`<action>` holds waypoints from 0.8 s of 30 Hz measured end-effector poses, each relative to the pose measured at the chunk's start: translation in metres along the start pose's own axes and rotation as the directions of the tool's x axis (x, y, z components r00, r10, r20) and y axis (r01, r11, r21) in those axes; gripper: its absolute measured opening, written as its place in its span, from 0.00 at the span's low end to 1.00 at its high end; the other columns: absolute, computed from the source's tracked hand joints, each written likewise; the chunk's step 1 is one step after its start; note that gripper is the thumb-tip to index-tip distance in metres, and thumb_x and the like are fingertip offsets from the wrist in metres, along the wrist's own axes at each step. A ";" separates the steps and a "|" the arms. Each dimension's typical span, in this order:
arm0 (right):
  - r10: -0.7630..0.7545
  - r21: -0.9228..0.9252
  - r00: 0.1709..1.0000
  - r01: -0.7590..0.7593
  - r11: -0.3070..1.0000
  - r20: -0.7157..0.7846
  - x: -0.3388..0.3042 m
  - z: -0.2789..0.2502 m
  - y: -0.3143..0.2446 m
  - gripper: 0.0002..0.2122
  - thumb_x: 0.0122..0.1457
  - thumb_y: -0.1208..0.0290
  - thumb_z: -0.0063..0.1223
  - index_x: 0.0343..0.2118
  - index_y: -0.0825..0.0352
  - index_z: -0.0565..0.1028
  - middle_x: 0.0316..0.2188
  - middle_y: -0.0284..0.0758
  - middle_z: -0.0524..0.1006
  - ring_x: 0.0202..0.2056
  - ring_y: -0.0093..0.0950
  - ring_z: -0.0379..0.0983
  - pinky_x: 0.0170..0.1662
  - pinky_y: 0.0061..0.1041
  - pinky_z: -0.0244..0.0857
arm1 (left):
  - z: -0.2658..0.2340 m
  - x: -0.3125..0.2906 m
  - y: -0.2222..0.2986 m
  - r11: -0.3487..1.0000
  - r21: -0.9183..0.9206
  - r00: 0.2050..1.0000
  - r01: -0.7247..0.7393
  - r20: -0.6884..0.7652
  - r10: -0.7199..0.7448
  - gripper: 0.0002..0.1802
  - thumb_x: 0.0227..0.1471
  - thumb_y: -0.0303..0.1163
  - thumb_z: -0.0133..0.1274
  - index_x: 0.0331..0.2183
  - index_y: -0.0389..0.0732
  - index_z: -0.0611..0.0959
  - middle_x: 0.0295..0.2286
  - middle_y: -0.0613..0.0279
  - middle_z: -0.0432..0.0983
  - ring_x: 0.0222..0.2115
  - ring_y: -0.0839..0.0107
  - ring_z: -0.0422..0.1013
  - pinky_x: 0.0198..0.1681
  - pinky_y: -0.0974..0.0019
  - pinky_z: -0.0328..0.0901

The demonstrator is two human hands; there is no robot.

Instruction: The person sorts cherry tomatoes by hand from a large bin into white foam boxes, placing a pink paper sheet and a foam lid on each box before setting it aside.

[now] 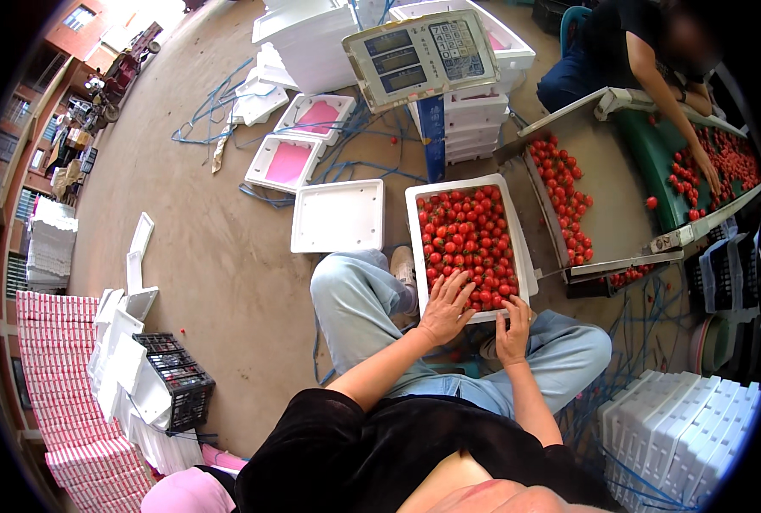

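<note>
Between my knees sits a white foam box [413, 224] filled nearly to the rim with red cherry tomatoes [469, 239]. My left hand [446, 309] lies over the tomatoes at the near left corner, fingers spread and touching them. At the near right corner, my right hand [514, 332] has its fingers stretched over the rim beside the tomatoes; it holds nothing that I can see. A white foam lid [337, 216] lies on the ground left of the box. Beyond the box stands a scale display [421, 58] with a keypad, on a blue post [432, 137].
A metal sorting tray [607, 188] with tomatoes stands at right; a co-worker's hand [707, 171] reaches onto its green belt [641, 150]. Foam boxes [308, 43] are stacked behind. Blue straps [355, 162] litter the ground. A black crate [179, 380] is at left, white crates [679, 432] lower right.
</note>
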State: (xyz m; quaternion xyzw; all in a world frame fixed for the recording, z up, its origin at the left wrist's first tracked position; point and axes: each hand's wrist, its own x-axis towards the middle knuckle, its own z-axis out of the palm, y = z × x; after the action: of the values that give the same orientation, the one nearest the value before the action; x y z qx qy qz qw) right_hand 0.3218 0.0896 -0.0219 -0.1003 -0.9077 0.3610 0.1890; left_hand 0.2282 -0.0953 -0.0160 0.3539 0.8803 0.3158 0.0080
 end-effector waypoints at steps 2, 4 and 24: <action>-0.005 -0.036 1.000 0.005 0.999 0.007 0.000 -0.002 0.003 0.15 0.54 0.76 0.57 0.46 0.66 0.74 0.50 0.42 0.70 0.53 0.43 0.65 0.57 0.39 0.60 | -0.001 0.002 -0.002 1.000 -0.002 1.000 0.004 -0.020 -0.004 0.32 0.56 0.41 0.56 0.59 0.42 0.69 0.63 0.51 0.55 0.66 0.53 0.48 0.69 0.47 0.41; 0.014 -0.082 1.000 -0.011 0.997 0.026 -0.001 -0.002 0.006 0.16 0.53 0.76 0.58 0.46 0.66 0.74 0.50 0.42 0.70 0.52 0.43 0.65 0.56 0.40 0.60 | -0.002 0.002 -0.002 1.000 -0.006 0.999 0.023 -0.033 -0.024 0.32 0.56 0.40 0.56 0.59 0.41 0.69 0.62 0.50 0.55 0.66 0.52 0.49 0.69 0.47 0.42; -0.242 -0.275 0.909 0.342 0.898 0.339 0.075 0.055 0.023 0.26 0.43 0.63 0.67 0.49 0.53 0.75 0.58 0.43 0.61 0.55 0.50 0.57 0.52 0.46 0.65 | 0.003 0.013 -0.033 0.944 -0.216 0.915 0.249 -0.267 -0.303 0.23 0.54 0.31 0.58 0.51 0.36 0.76 0.55 0.46 0.65 0.57 0.48 0.62 0.61 0.55 0.58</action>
State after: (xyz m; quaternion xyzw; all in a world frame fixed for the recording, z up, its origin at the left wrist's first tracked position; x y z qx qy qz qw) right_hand 0.2319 0.0962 -0.0540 0.0639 -0.9775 0.1827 0.0838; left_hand 0.1991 -0.1033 -0.0344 0.1722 0.8811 0.4378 -0.0478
